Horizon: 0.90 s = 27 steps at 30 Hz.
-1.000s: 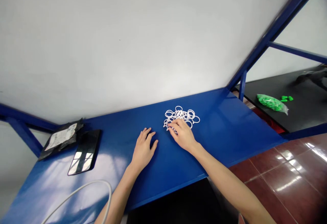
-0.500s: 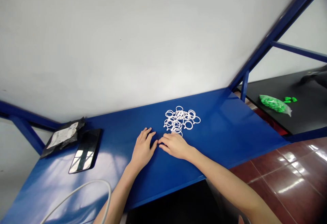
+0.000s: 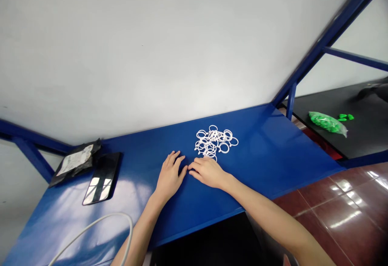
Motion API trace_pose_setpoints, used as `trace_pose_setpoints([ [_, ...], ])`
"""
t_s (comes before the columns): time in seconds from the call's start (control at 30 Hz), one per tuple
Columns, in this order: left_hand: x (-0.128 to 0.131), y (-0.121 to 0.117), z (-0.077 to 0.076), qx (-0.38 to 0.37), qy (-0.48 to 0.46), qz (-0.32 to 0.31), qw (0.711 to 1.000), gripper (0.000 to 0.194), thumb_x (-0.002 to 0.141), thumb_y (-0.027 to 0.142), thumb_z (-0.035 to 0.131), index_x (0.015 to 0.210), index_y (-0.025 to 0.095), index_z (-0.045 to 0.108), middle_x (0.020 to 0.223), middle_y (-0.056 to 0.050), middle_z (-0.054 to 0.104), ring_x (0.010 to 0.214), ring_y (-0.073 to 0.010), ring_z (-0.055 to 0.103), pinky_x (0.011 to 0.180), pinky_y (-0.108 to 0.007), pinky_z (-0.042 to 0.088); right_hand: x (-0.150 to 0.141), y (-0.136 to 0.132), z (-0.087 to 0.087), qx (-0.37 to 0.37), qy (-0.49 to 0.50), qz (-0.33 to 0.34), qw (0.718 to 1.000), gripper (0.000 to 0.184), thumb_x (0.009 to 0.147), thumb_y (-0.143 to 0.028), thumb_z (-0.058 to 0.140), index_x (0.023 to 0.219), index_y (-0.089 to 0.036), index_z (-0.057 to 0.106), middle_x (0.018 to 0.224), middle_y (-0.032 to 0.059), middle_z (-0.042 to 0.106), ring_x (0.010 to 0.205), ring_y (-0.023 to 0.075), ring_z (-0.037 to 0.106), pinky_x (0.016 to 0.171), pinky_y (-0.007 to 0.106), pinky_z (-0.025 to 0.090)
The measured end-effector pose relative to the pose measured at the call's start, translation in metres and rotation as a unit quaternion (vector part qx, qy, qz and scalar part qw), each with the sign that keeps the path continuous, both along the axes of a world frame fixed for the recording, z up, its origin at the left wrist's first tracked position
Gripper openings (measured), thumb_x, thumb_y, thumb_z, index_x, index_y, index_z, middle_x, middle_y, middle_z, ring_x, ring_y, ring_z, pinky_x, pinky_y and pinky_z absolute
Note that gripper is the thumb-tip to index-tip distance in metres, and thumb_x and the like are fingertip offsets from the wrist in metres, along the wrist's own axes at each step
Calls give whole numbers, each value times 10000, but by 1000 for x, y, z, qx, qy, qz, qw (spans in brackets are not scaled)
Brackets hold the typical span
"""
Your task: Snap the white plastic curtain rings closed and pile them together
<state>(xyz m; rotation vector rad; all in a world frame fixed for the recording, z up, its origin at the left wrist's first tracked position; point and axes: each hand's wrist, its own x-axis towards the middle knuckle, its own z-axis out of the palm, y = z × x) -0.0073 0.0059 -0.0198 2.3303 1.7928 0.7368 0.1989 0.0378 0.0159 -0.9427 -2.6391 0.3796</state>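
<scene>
My left hand (image 3: 169,177) rests palm down on the blue table (image 3: 194,213), its fingers spread and nothing in it. Close to its thumb lies my right hand (image 3: 208,172), also palm down, with fingers loosely stretched and no object showing in them. Several white plastic rings (image 3: 213,136), each with a small knob or eyelet, form a loose, overlapping pile just beyond my right hand. The nearest ring sits right by the back of that hand; whether they touch I cannot tell.
A dark smartphone-like slab (image 3: 103,177) and a black plastic parcel (image 3: 75,161) with a white label lie left. A white cable (image 3: 100,217) loops near my left forearm. On a black table (image 3: 366,136) at right is a bag of green pieces (image 3: 327,123), with several loose ones beside it.
</scene>
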Motion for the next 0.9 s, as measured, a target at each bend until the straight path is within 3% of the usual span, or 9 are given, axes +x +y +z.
trace_pose_setpoints([
  [0.17, 0, 0, 2, -3, 9, -4, 1000, 348, 974, 333, 556, 1279, 189, 639, 1428, -132, 594, 1422, -344, 466, 1154, -559, 435, 9, 7, 2, 38, 83, -26, 995, 178, 1032, -271, 554, 1000, -195, 712, 894, 40, 730, 810, 178, 684, 795, 309, 506],
  [0.4, 1, -1, 4, -11, 13, -1, 1000, 351, 987, 359, 534, 1280, 197, 639, 1434, -126, 592, 1432, -349, 456, 1155, -573, 430, 42, 27, 15, 90, 180, -221, 954, 169, 1007, -188, 511, 999, -195, 680, 945, 61, 731, 842, 203, 669, 768, 330, 514],
  [0.53, 1, -1, 4, -8, 8, -3, 1000, 346, 984, 358, 536, 1275, 208, 646, 1437, -123, 592, 1434, -347, 457, 1160, -580, 425, 46, 27, 18, 77, 141, -197, 967, 140, 892, -109, 554, 909, -201, 658, 924, 58, 699, 893, 233, 620, 810, 367, 509],
  [0.67, 1, -1, 4, -3, 5, -8, 1000, 346, 986, 359, 530, 1281, 220, 645, 1443, -119, 589, 1439, -342, 453, 1161, -584, 425, 39, 21, 19, 84, 68, -160, 981, 77, 806, -177, 666, 747, -212, 630, 920, 79, 645, 935, 271, 551, 832, 420, 493],
  [0.8, 1, -1, 5, -6, 13, -9, 1000, 346, 987, 359, 533, 1276, 207, 646, 1447, -124, 584, 1435, -342, 458, 1169, -574, 419, 35, 19, 17, 105, 10, -161, 981, 237, 856, -319, 731, 674, -200, 638, 932, 105, 617, 924, 285, 532, 792, 448, 481],
  [0.9, 0, -1, 5, -11, 17, -12, 1000, 346, 988, 354, 534, 1276, 197, 645, 1449, -132, 582, 1434, -342, 459, 1174, -573, 414, 34, 20, 14, 115, -9, -157, 981, 233, 892, -306, 714, 695, -190, 669, 949, 120, 617, 926, 290, 531, 771, 446, 477],
])
